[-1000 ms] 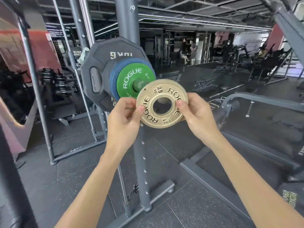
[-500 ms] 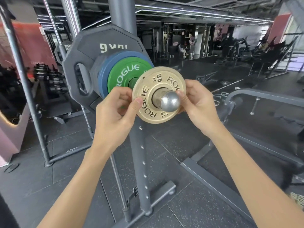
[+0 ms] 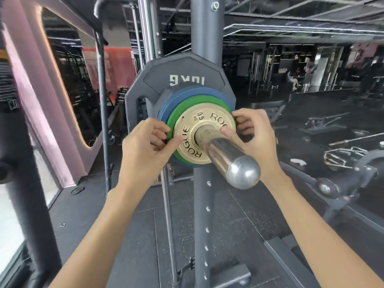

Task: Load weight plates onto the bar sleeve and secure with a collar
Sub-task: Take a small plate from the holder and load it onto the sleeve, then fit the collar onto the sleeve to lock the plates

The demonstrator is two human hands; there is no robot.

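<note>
Head view. A small gold metal disc plate [image 3: 188, 142] sits on the chromed steel bar sleeve [image 3: 225, 151], apparently flush against the green rubber plate [image 3: 182, 110]. The left hand [image 3: 143, 148] and right hand [image 3: 256, 138] each keep a pinching grip on opposite rims, thumbs on the face. The sleeve's long axis points toward the camera, its free end between the wrists. No collar is visible.

I see the gold plate [image 3: 187, 142] upright on the chrome sleeve [image 3: 222, 150], against the green plate [image 3: 195, 103], blue plate [image 3: 180, 94] and black plate [image 3: 166, 69].
</note>
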